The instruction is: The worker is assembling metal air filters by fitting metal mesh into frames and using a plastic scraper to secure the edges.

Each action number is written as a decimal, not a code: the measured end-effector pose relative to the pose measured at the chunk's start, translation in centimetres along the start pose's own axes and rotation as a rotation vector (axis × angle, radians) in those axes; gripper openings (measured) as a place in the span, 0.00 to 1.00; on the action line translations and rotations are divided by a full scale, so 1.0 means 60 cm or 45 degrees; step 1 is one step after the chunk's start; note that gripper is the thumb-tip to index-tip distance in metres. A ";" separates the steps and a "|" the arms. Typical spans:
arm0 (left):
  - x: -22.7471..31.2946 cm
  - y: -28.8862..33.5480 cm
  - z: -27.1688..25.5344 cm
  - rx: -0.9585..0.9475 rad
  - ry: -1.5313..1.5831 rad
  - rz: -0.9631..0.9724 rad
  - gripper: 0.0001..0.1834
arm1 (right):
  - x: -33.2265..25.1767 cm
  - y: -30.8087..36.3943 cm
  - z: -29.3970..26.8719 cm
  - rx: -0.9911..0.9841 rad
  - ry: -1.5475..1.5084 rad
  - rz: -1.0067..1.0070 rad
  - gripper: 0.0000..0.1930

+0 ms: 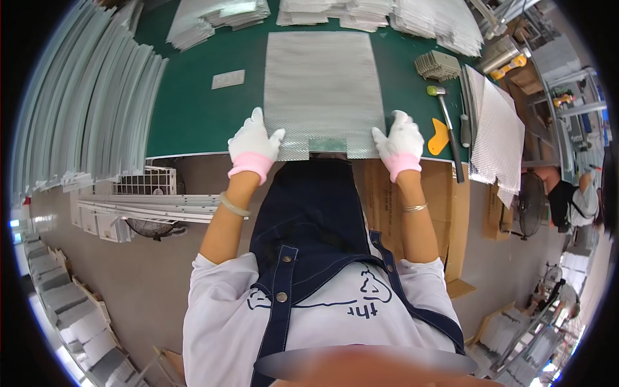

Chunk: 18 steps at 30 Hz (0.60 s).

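The silver mesh sheet [322, 90] lies flat on the green table [193, 109], its near edge at the table's front lip, directly before the person. The left hand [255, 143] and right hand [400, 140], both in white gloves with pink cuffs, press down on the 2 near corners of the sheet, fingers spread wide and flat, gripping nothing else. To handle this well, in my judgement, keep both palms level and the pressure equal, so the sheet stays square to the table edge and the thin mesh does not buckle; the small grey strip [327, 145] at the middle of the near edge sits between the hands and should stay uncovered. To the right of the sheet lie a hammer [449, 132], a yellow scraper [439, 138] and a block of stacked metal fins [437, 64], with more mesh sheets [496, 129] overhanging the table's right end. Stacks of similar sheets [374, 14] line the far side, and long grey frame strips [84, 109] fill the left. Cardboard [445, 213] stands under the table.
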<state>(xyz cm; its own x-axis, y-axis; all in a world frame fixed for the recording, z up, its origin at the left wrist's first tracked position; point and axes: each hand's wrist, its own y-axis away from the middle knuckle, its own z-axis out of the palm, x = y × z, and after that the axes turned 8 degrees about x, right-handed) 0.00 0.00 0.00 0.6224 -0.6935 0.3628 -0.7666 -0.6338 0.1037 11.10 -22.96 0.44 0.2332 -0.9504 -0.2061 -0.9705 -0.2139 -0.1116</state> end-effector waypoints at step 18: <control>0.003 -0.027 -0.021 0.279 -0.502 0.794 0.17 | 0.423 0.053 -0.139 1.236 0.236 0.407 0.15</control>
<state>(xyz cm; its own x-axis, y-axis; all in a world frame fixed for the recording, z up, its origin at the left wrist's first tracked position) 1.17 1.31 1.08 0.1272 -0.9896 -0.0672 -0.9710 -0.1104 -0.2122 13.41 -49.63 3.00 -0.1197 -0.9681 -0.2201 -0.4987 0.2503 -0.8298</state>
